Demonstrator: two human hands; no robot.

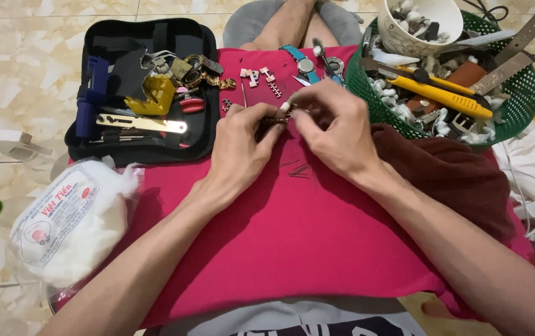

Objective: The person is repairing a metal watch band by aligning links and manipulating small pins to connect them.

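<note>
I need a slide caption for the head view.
Both hands pinch a small watch band over a pink cloth.

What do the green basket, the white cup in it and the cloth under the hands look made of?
Green basket: moulded plastic by its mesh wall. White cup: probably glazed ceramic, smooth and glossy. Pink cloth: soft matte woven fabric that drapes and creases.

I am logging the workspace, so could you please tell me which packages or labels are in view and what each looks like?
Bag of cotton wool: lower left, beside the pink cloth; clear plastic, white filling.
Label: on the bag's front; white rectangle, blue border, red and blue print.
</note>
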